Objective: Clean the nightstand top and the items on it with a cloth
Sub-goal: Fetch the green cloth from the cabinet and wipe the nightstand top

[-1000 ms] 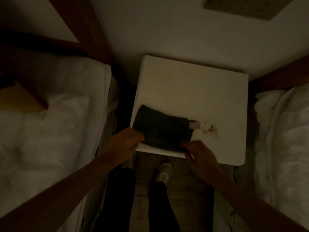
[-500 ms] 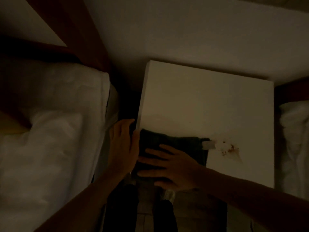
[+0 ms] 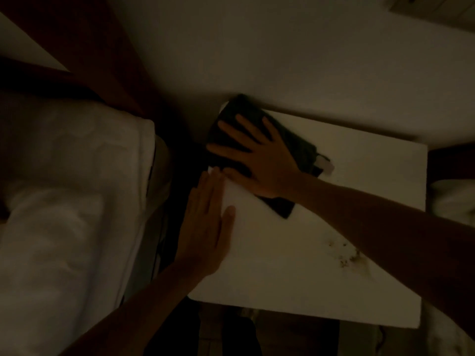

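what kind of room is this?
Most likely a dim bedroom, maybe a twin room: a white nightstand against the wall, a bed with white bedding on one side and more white bedding on the other.

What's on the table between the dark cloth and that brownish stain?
Nothing: the head view shows bare white tabletop between the cloth and the stain. Only the right forearm passes above that stretch.

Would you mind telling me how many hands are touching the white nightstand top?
2: the right hand presses the dark cloth at its far-left corner; the left hand rests flat along its left edge.
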The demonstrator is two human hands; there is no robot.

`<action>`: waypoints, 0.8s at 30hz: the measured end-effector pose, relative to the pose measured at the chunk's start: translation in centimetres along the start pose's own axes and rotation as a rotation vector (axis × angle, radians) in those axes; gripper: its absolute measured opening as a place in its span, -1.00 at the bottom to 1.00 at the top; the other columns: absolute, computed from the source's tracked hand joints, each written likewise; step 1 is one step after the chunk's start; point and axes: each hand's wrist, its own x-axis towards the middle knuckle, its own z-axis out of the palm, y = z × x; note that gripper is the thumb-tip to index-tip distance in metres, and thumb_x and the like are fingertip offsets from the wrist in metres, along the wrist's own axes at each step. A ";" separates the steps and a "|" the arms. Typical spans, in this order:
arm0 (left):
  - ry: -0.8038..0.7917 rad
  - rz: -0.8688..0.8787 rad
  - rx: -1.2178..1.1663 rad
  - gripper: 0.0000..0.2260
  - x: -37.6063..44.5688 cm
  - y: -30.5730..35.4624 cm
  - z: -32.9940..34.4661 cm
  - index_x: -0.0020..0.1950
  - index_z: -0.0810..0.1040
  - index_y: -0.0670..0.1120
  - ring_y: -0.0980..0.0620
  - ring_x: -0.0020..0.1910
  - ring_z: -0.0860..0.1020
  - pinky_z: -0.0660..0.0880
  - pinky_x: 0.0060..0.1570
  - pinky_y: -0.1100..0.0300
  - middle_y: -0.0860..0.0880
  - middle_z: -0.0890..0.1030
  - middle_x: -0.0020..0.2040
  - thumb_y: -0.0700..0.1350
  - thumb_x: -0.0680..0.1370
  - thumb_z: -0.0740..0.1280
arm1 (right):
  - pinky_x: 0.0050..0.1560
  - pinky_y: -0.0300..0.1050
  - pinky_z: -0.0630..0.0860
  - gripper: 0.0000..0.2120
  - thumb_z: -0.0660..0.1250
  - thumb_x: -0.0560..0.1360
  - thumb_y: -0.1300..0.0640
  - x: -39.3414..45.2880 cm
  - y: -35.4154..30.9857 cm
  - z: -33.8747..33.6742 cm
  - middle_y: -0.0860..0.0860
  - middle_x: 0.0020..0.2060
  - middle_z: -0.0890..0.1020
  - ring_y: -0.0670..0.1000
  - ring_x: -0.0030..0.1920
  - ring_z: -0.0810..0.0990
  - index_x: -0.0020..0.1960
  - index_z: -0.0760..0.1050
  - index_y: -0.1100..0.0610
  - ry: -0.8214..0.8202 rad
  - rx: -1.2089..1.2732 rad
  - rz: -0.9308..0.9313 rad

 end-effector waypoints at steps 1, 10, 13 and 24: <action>-0.043 0.070 0.043 -0.45 0.4 0.3 0.2 0.63 0.04 -0.11 0.04 0.63 -0.04 -0.03 0.59 -0.02 -0.03 0.03 0.65 0.10 0.68 -0.07 | 0.46 0.39 0.04 -0.52 0.05 0.63 -0.26 0.1 1.2 -0.2 -0.04 0.59 0.16 0.14 0.59 0.05 0.54 0.18 -0.26 0.006 -0.014 0.011; -0.205 0.309 0.353 -0.43 2.3 3.1 4.0 0.58 0.21 -0.16 -0.07 0.62 0.07 0.09 0.55 -0.15 -0.11 0.16 0.62 0.11 0.68 -0.15 | 0.48 0.38 0.02 -0.52 0.06 0.66 -0.17 -9.8 9.2 -1.1 -0.04 0.60 0.11 0.17 0.60 -0.01 0.56 0.11 -0.24 0.006 -0.090 0.113; -0.199 0.324 0.387 -0.44 2.2 2.9 4.6 0.59 0.17 -0.16 -0.07 0.62 0.06 0.05 0.56 -0.14 -0.10 0.15 0.62 0.12 0.68 -0.14 | 0.46 0.42 0.03 -0.51 0.07 0.65 -0.17 -15.6 6.8 -1.0 -0.04 0.61 0.08 0.19 0.60 -0.01 0.56 0.10 -0.24 -0.022 -0.056 0.103; -0.193 0.362 0.387 -0.41 2.0 2.9 4.3 0.59 0.17 -0.18 -0.08 0.63 0.01 0.00 0.57 -0.13 -0.10 0.08 0.64 0.15 0.67 -0.11 | 0.52 0.34 -0.08 -0.50 0.17 0.63 -0.19 -25.1 -8.2 0.8 -0.11 0.60 0.10 0.15 0.60 -0.01 0.54 0.19 -0.24 -0.159 0.275 -0.223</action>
